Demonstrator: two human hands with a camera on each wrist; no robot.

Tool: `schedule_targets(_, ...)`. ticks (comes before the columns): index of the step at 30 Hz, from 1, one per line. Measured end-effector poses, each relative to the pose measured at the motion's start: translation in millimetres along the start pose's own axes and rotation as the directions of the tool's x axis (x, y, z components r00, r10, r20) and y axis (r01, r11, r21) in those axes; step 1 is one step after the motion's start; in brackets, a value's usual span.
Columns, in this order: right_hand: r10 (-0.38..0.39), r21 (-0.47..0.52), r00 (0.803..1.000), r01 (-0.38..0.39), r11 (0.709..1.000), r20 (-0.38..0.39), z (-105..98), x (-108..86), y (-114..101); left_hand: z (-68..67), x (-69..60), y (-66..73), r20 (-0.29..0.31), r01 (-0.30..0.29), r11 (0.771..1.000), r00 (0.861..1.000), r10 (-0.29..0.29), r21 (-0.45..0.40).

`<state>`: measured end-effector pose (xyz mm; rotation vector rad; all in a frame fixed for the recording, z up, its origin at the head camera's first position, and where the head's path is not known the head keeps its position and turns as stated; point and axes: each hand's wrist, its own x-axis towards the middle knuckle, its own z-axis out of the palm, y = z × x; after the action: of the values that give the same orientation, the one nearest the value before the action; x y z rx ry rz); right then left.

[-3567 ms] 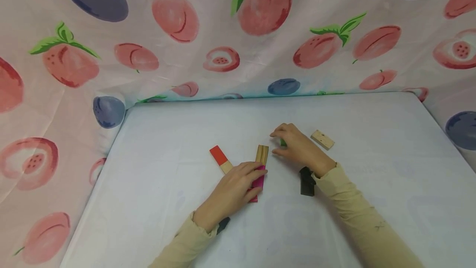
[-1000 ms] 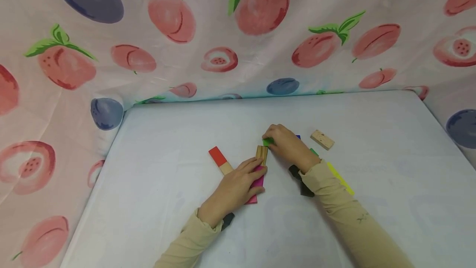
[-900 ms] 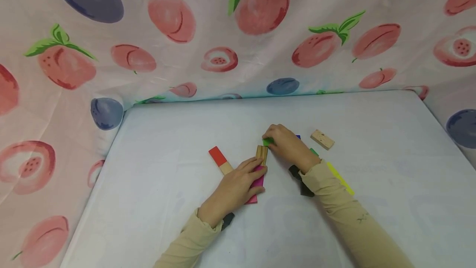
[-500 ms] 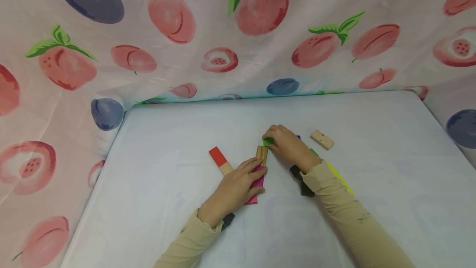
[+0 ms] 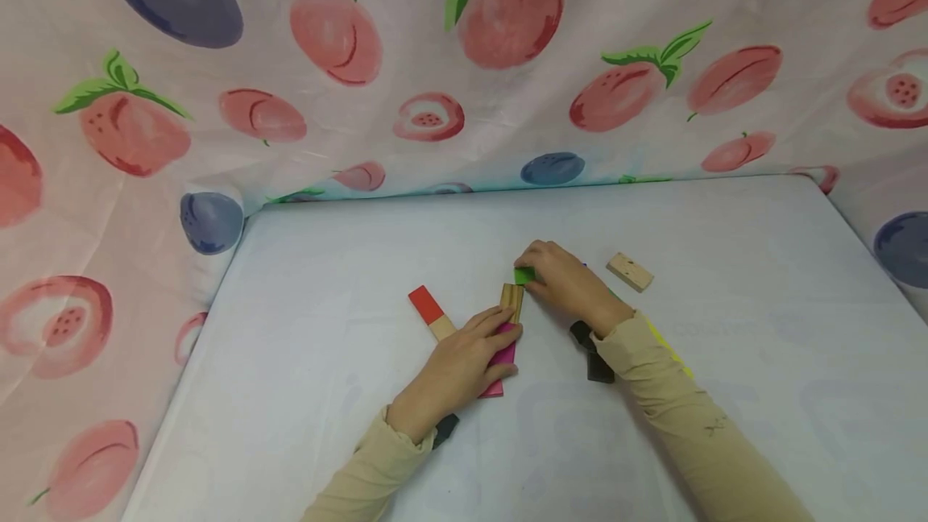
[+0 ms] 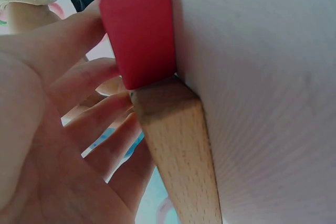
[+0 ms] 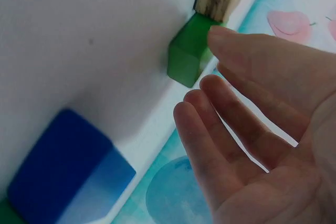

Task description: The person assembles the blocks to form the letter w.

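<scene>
**Head view: a light pinch on the green block, a steady hand on the row**

Our right hand (image 5: 563, 279) pinches the green block (image 5: 524, 275) between thumb and forefinger, its other fingers stretched free beneath. Our left hand (image 5: 457, 362) lies palm down, fingers loosely extended and a little spread, resting over the magenta block (image 5: 507, 346) and reaching the striped wooden block (image 5: 511, 298). The green block sits at the far end of the striped one; from the right wrist camera the two appear to meet, though the green looks set slightly to the right of the row's line.

We judge the step in hand to be seating that end neatly. We would do best to press flat with the left hand, not sideways, so the row holds while the green block is nudged left and back against the striped end. A gentle pinch low on its sides should let it slide without tipping.

The left wrist camera shows a red block (image 6: 139, 30) meeting a plain wooden block (image 6: 179, 150) end to end beside our fingers, so our left palm should not drag there. Near the right hand lies a blue block (image 7: 58, 166); we should let our trailing fingers clear it on release.
</scene>
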<state>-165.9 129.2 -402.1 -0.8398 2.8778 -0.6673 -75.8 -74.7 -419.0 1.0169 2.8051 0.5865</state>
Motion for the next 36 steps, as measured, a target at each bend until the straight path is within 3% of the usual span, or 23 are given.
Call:
schedule_targets(14,0.084,0.040,0.996,-0.085,0.996,0.009,-21.8,-16.5,7.8,0.1,0.1,0.6,0.007,0.010,1.000,1.000,-0.010,0.005)
schedule_targets(36,0.129,0.000,0.991,-0.129,0.992,0.019,-26.4,-33.5,27.3,-0.3,0.0,1.0,0.018,0.025,1.000,1.000,-0.025,-0.007)
